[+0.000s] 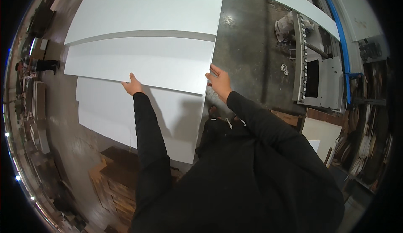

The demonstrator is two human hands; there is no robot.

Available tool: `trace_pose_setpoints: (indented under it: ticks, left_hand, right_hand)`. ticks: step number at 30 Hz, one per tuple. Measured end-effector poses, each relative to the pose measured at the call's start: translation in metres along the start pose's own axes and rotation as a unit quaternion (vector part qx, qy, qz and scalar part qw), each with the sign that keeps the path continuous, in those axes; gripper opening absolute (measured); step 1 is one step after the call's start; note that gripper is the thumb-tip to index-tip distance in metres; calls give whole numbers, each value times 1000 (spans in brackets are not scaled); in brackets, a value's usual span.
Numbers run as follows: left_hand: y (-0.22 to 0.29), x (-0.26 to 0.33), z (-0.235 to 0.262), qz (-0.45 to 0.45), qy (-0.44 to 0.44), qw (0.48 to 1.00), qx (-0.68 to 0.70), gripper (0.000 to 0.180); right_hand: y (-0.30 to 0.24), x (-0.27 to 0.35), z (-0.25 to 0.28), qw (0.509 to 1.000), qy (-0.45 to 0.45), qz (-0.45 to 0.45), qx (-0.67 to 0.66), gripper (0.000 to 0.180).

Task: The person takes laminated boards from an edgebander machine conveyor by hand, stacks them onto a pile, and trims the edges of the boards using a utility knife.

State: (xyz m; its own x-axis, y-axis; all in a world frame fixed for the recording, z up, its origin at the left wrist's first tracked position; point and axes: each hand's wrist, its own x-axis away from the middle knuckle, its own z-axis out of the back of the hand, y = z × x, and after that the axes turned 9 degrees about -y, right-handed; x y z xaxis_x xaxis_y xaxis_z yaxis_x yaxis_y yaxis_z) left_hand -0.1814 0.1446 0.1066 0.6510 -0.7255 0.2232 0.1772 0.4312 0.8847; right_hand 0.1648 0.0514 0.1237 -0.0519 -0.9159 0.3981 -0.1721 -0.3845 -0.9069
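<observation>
While two bare hands hold its near edge and right end, a narrow white panel [142, 58] lies crosswise over a stack of larger white boards [113, 100], whose pale surface shows below it. The left hand [132, 86] is partly closed over the near long edge, thumb above; its fingertips are mostly hidden, so how far they reach underneath cannot be told. The right hand [220, 82] pinches the right end near the close corner, thumb and curled fingers drawn together about the edge. Just beyond the narrow panel, past a grey band, lies a wide white panel [155, 8].

Right of the boards is a grey concrete floor [243, 35], with a metal machine rail [300, 58] standing across it. Farther up, a long white board [289, 2] slants near a blue strip [341, 35]. At the lower left, brown wooden pieces [121, 186] sit stacked beside the boards, and at the far left another person [44, 65] in dark trousers stands well apart.
</observation>
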Motion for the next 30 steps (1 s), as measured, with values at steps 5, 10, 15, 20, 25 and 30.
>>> trace_pose_setpoints:
  ticks: [5,10,15,20,25,30]
  left_hand:
    - [-3,-6,-4,20,28,999,12,86]
    - [-33,-16,-10,-26,45,992,117,102]
    - [-39,125,-81,62,-174,902,391,69]
    - [-6,186,-87,114,-124,932,320,82]
    - [1,194,-91,54,-123,934,332,70]
    - [5,203,-81,38,-154,934,319,61]
  right_hand:
    - [-5,-6,-1,1000,-13,8,-5,55]
    - [1,-5,-3,995,-37,42,89,54]
    - [44,37,95,986,-164,-32,10,33]
    - [52,130,230,988,1,-140,72,36]
    - [107,207,333,979,162,-127,-2,31]
    - [110,237,319,963,163,-182,112,28]
